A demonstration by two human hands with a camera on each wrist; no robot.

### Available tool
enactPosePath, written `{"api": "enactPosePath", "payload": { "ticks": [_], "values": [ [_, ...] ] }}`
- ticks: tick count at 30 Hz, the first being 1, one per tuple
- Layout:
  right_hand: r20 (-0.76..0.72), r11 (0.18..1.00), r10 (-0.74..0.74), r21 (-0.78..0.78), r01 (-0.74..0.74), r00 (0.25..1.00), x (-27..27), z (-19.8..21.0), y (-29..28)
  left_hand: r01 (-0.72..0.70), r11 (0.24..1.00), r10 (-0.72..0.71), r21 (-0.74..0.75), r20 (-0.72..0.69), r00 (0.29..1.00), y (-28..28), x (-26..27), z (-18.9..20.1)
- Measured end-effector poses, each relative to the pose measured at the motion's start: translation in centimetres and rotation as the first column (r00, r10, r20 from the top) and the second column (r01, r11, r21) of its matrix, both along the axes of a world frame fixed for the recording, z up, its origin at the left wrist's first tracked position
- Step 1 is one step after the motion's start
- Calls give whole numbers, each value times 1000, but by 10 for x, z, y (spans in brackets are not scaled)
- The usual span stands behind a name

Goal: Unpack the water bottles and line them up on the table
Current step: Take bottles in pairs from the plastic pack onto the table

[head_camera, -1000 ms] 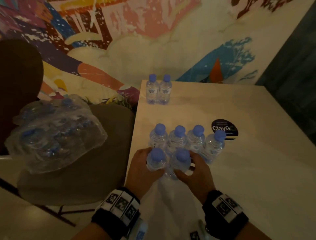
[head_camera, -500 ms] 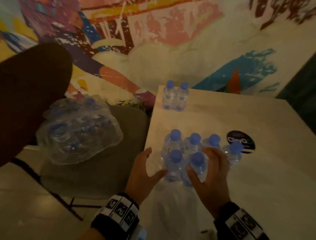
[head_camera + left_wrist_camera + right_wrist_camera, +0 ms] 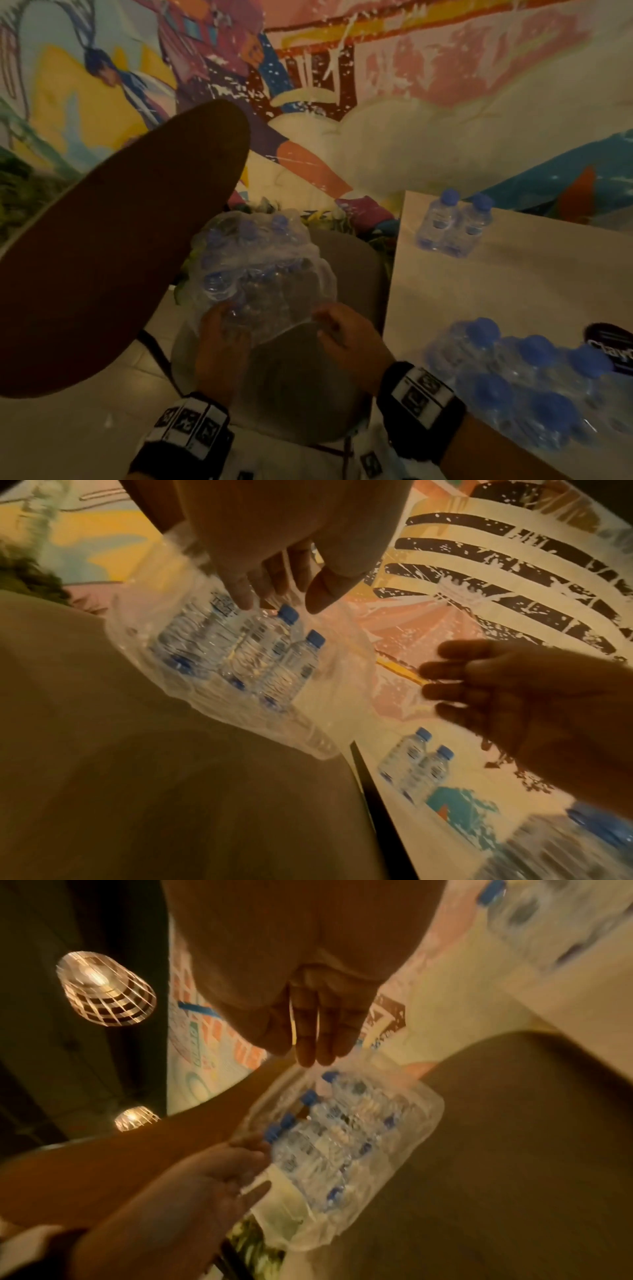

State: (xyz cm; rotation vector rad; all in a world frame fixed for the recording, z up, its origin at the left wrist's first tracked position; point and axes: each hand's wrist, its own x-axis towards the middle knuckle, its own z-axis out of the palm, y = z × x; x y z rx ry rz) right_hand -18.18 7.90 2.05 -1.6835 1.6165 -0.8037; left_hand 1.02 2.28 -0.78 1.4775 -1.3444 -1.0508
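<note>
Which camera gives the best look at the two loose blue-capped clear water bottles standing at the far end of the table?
The head view: the two blue-capped clear water bottles stand side by side, whole and fairly sharp, on the pale table. The left wrist view shows the same pair, tilted and blurrier. The right wrist view does not clearly show them.

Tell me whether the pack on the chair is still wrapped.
Still wrapped: clear film covers the blue-capped bottles on the chair; any tear cannot be told.

Two loose water bottles (image 3: 452, 222) stand at the table's far edge, six more (image 3: 527, 380) cluster nearer, and one plastic-wrapped pack (image 3: 260, 274) holds an uncountable number.
</note>
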Motion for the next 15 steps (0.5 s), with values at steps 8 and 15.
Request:
{"api": "enactPosePath", "payload": {
  "ticks": [8, 15],
  "values": [
    [-163, 936, -121, 311, 168, 979, 36, 2, -124, -67, 987, 78, -146, 70, 994, -58, 10, -6],
    [-240, 868, -144, 435, 239, 960, 53, -10, -173, -71, 978, 111, -196, 203, 973, -89, 13, -25]
  ]
}}
